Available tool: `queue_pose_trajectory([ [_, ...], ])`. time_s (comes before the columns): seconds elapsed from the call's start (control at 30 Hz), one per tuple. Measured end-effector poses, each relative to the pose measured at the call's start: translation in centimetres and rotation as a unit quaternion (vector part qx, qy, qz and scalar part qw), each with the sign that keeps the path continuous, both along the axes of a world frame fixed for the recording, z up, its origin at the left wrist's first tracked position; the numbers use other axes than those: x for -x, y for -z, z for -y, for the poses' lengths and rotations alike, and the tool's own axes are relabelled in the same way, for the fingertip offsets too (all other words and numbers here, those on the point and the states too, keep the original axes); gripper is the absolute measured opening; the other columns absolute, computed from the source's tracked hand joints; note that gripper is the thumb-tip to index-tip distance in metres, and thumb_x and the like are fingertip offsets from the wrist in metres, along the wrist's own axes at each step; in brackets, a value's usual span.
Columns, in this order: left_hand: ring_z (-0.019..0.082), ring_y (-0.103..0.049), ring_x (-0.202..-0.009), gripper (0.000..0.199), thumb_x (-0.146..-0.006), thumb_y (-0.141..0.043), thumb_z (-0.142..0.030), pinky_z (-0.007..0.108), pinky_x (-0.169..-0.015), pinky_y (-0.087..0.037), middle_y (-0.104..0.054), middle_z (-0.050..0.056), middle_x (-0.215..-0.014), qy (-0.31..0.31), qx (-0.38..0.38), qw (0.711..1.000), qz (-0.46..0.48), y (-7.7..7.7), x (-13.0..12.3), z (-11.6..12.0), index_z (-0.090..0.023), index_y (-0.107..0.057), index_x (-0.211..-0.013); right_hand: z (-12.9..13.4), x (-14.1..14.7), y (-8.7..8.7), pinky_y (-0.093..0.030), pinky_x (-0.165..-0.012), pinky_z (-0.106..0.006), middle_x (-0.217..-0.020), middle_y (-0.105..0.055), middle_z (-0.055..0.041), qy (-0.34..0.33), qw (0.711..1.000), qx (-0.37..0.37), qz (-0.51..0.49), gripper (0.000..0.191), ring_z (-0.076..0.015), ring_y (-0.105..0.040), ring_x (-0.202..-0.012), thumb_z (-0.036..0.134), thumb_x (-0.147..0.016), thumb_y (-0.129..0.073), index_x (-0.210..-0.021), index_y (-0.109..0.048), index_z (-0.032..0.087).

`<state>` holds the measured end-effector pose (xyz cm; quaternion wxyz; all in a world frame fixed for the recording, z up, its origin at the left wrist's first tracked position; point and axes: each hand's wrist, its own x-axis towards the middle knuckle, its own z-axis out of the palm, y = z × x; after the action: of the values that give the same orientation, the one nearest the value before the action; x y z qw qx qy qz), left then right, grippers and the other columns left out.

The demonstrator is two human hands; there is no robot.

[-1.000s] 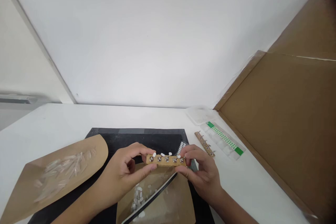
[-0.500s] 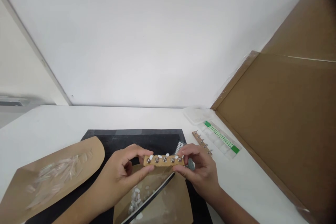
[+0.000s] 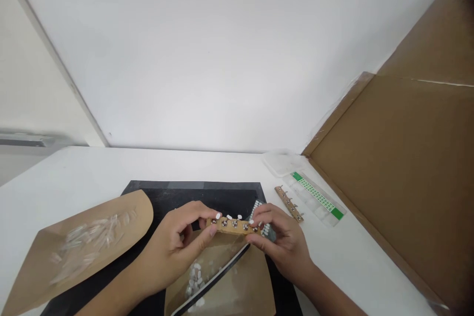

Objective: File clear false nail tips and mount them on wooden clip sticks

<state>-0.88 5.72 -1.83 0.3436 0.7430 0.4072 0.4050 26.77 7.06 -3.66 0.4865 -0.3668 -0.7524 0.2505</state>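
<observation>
A narrow brown strip (image 3: 235, 227) is held level between my two hands, above the middle of a black mat (image 3: 207, 196). Several shiny metal studs stand along it, with small white oval pieces at their tops. My left hand (image 3: 181, 234) pinches its left end between thumb and fingers. At the opposite end, my right hand (image 3: 283, 237) grips it the same way, its fingertips near the last white ovals. Partly behind my right hand lies a sheet of white ovals (image 3: 256, 204). Loose white ovals (image 3: 195, 276) lie below my hands on brown paper (image 3: 255, 289).
At left, another brown paper piece (image 3: 33, 276) bears several clear plastic slivers (image 3: 89, 237). A second studded strip (image 3: 289, 203) rests to the right, beside a clear case with a green label (image 3: 318, 195). Cardboard (image 3: 400, 158) walls the right side. A dark diagonal band (image 3: 218, 276) crosses the front paper.
The view has shifted slightly, so the surroundings sit a little further right. The strip is tilted slightly differently, and my left thumb now lies over its front left end. Both hands still hold it.
</observation>
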Motion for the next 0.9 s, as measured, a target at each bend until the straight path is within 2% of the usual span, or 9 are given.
queue_pose_trajectory([
  [0.1, 0.013, -0.062, -0.07, 0.017, -0.106, -0.062, -0.03, 0.021, -0.054, -0.042, -0.07, 0.003, -0.089, 0.002, -0.016, 1.0, 0.003, -0.1, 0.0, -0.2, -0.023, -0.077, -0.109, 0.0, -0.1, 0.0, -0.058, -0.072, -0.031, -0.095, -0.074, -0.0041, -0.006, 1.0, -0.011, 0.008, 0.018, -0.0207, -0.073, -0.082, 0.037, -0.089, -0.09, -0.094, -0.077, 0.026],
  [0.23, 0.013, -0.062, -0.069, 0.016, -0.105, -0.064, -0.027, 0.022, -0.055, -0.044, -0.072, 0.005, -0.092, 0.007, -0.026, 1.0, 0.005, -0.1, 0.0, -0.2, -0.022, -0.078, -0.106, 0.5, -0.2, -0.1, -0.059, -0.071, -0.033, -0.095, -0.074, -0.0048, -0.012, 0.999, -0.041, 0.025, 0.018, -0.0214, -0.073, -0.081, 0.031, -0.088, -0.091, -0.096, -0.076, 0.025],
  [0.4, 0.018, -0.07, -0.084, 0.018, -0.104, -0.065, -0.021, 0.027, -0.071, -0.055, -0.076, 0.006, -0.097, 0.03, -0.064, 0.997, 0.019, -0.2, 0.1, -0.1, -0.025, -0.081, -0.111, 0.5, -0.4, -0.2, -0.058, -0.065, -0.032, -0.092, -0.073, -0.0041, -0.014, 0.998, -0.041, 0.046, 0.028, -0.0197, -0.068, -0.072, 0.031, -0.085, -0.093, -0.107, -0.075, 0.026],
  [0.57, 0.015, -0.067, -0.073, 0.021, -0.102, -0.067, -0.018, 0.023, -0.059, -0.05, -0.075, 0.006, -0.094, 0.03, -0.088, 0.995, 0.017, -0.5, -0.1, -0.1, -0.026, -0.082, -0.114, 0.3, -0.6, 0.1, -0.061, -0.069, -0.033, -0.099, -0.071, -0.0065, -0.025, 0.995, -0.04, 0.089, 0.028, -0.0222, -0.07, -0.082, 0.029, -0.092, -0.086, -0.118, -0.076, 0.027],
  [0.73, 0.014, -0.066, -0.071, 0.02, -0.102, -0.067, -0.018, 0.023, -0.056, -0.048, -0.074, 0.004, -0.089, 0.03, -0.087, 0.996, 0.014, -0.6, -0.1, 0.0, -0.027, -0.082, -0.111, 0.2, -0.8, 0.3, -0.063, -0.075, -0.035, -0.102, -0.072, -0.0074, -0.058, 0.99, -0.069, 0.112, 0.036, -0.0233, -0.072, -0.088, 0.032, -0.091, -0.088, -0.124, -0.074, 0.027],
  [0.8, 0.015, -0.068, -0.073, 0.019, -0.102, -0.068, -0.018, 0.024, -0.06, -0.053, -0.075, 0.003, -0.089, 0.029, -0.091, 0.995, 0.01, -0.5, -0.2, 0.1, -0.027, -0.082, -0.11, 0.2, -0.9, 0.3, -0.063, -0.076, -0.035, -0.102, -0.073, -0.0076, -0.063, 0.988, -0.082, 0.118, 0.037, -0.0235, -0.072, -0.088, 0.033, -0.091, -0.089, -0.124, -0.074, 0.027],
  [0.9, 0.019, -0.075, -0.09, 0.022, -0.101, -0.068, -0.016, 0.03, -0.075, -0.062, -0.079, 0.006, -0.109, 0.014, -0.116, 0.993, 0.003, -0.2, -0.2, 0.3, -0.029, -0.082, -0.112, 0.0, -1.1, 0.3, -0.063, -0.076, -0.036, -0.103, -0.074, -0.008, -0.059, 0.986, -0.093, 0.126, 0.036, -0.024, -0.072, -0.089, 0.032, -0.092, -0.088, -0.124, -0.074, 0.028],
])
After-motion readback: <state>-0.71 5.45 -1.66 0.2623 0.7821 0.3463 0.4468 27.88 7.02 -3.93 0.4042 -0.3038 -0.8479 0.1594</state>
